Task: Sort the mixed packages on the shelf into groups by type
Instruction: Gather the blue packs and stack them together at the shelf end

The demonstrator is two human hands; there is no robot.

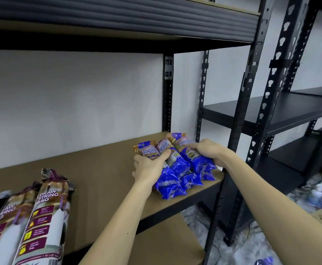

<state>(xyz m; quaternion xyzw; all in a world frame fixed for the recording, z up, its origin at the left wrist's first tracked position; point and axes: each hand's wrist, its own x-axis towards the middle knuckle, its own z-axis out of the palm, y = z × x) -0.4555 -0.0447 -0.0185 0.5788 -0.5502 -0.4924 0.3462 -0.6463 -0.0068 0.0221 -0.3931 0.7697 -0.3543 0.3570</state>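
Several blue bag packages [177,169] lie bunched together at the right end of the brown shelf board [102,169], near the front corner. My left hand [148,167] grips the left side of the bunch, fingers curled over the tops. My right hand [209,150] clamps the right side from above. At the lower left, several long purple-and-white draw string bag packages [39,222] lie side by side, apart from both hands.
A black steel upright [232,150] stands just right of the blue bunch. The shelf above [118,20] overhangs. A second black rack [290,111] stands to the right. Boxes and clutter sit on the floor [309,199] at the lower right.
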